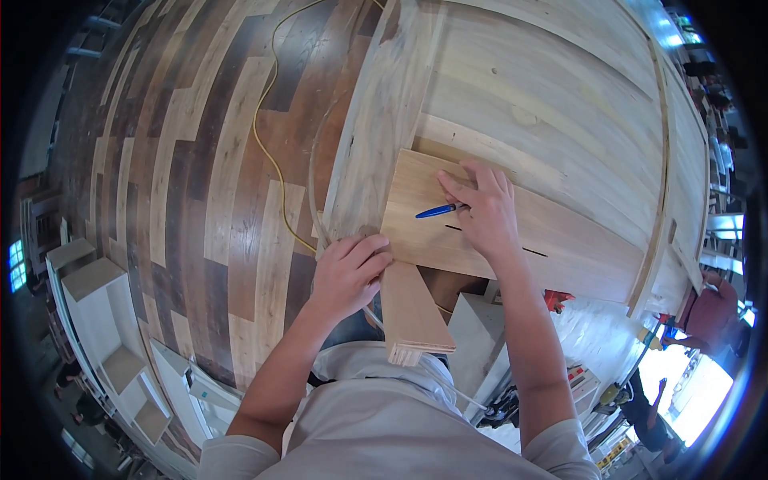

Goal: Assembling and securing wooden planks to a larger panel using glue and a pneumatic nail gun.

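Note:
A wide, light wooden board [576, 228] with thin dark slots lies across the wooden frame. My right hand [490, 212] rests on its left part, with a blue pen [436, 211] held in the curled fingers and pointing left. The thumb and fingertips touch the board's surface. A short, narrow wooden board [413, 312] juts from the wide board's near left corner toward my body, its layered end facing me. My left hand [346, 278] is closed at that corner, its fingers bent over the narrow board's far end. Its palm side is hidden.
A large pale wooden panel [544, 104] fills the far right. A yellow cord [258, 132] runs over the plank floor [180, 184] at left. White cabinet carcasses [100, 280] stand at lower left. A red item [558, 300] and another person [716, 316] appear at right.

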{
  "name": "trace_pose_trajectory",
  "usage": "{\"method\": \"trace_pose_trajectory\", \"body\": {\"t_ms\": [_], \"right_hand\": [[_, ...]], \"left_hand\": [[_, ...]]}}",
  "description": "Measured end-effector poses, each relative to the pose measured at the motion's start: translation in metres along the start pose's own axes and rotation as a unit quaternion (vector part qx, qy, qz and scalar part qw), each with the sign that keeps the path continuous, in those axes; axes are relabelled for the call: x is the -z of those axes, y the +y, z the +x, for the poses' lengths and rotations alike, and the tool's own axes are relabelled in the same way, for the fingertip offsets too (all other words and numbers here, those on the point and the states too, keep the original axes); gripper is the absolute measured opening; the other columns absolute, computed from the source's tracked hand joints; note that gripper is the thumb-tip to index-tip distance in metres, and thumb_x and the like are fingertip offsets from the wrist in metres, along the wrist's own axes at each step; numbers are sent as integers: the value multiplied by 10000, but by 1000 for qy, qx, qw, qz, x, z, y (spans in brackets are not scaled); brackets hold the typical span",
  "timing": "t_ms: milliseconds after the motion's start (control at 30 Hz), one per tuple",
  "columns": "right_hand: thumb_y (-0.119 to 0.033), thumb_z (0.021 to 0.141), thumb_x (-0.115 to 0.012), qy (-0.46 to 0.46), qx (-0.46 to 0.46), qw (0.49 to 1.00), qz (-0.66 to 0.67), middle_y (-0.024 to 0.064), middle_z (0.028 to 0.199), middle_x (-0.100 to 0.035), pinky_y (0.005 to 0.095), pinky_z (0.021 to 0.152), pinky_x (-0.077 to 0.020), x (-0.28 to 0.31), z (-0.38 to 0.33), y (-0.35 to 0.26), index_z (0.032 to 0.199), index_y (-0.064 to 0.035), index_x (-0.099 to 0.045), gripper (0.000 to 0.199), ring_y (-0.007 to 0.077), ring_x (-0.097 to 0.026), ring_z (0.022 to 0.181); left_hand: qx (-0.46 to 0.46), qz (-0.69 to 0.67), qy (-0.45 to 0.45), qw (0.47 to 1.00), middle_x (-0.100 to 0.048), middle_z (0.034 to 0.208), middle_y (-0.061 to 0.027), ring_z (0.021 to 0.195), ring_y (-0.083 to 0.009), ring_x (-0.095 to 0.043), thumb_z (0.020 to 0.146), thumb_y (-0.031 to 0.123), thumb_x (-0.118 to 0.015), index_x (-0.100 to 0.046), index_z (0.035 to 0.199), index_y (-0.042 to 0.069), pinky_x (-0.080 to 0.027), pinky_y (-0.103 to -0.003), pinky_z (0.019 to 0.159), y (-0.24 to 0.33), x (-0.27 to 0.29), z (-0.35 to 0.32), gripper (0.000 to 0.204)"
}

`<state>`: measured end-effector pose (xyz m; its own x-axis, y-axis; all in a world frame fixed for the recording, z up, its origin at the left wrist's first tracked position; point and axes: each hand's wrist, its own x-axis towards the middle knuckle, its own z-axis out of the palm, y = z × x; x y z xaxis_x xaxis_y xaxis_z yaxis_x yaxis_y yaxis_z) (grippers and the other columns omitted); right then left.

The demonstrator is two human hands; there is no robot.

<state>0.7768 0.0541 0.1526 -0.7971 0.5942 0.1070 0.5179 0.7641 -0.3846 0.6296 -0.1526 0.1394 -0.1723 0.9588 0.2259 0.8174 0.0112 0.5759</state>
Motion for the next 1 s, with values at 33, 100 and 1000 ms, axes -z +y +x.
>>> {"method": "trace_pose_trajectory", "body": {"t_ms": [33, 100, 1000], "right_hand": [[-91, 739, -698, -4, 6, 1000, 2, 73, 1149, -559, 408, 935, -398, 0, 0, 0, 1100, -255, -716, 397, 262, -521, 1061], [-77, 730, -694, -4, -1, 1000, -1, 73, 1151, -559, 410, 936, -397, 1, 0, -1, 1104, -259, -714, 416, 265, -519, 1063], [-52, 722, -683, -17, 1, 1000, 15, 92, 1132, -554, 419, 939, -405, 0, -1, 1, 1110, -248, -713, 436, 278, -531, 1062]], "left_hand": [[3, 1, 11, 1000, -609, 1061, 14, 904, -207, -587, 578, 78, -736, -621, 885, 145, -476, -338, 744, 1, -1, 1, 334], [10, 1, 26, 1000, -622, 1034, 0, 875, -218, -596, 567, 77, -749, -617, 861, 137, -491, -336, 743, 2, 1, 3, 328], [6, -26, 24, 999, -611, 1022, 13, 853, -197, -588, 584, 64, -746, -629, 825, 126, -494, -317, 721, 2, 5, 3, 275]]}}
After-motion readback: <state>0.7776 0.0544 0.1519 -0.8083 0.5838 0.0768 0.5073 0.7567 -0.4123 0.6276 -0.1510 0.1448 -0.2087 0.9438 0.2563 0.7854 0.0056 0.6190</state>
